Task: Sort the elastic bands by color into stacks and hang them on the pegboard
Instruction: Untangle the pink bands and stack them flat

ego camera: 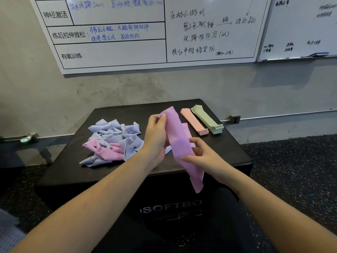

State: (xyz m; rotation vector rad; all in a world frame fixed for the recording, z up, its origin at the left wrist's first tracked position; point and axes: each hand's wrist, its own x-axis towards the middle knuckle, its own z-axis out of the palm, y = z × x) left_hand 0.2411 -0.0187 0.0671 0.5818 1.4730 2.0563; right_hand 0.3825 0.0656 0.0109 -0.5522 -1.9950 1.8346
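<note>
Black padded counter (228, 154), front face printed "SOFTBO…", standing on dark speckled floor (300, 170) against a grey wall. On its top, left: loose heap of crumpled blue bands (116, 130) with purple bands (107, 152) tangled into its near side. Far right: flat pink stack (194, 121) and, just beside it on the right, flat green stack (207, 118), both angled alike.

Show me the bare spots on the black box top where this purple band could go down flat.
Bare black top lies right of the green stack, toward the box's right edge. Another strip runs along the back edge, behind the loose blue and purple pile. The left-centre is crowded by that pile. The middle, around both hands and the partly hidden purple stack, is tight beside the pink stack.
</note>
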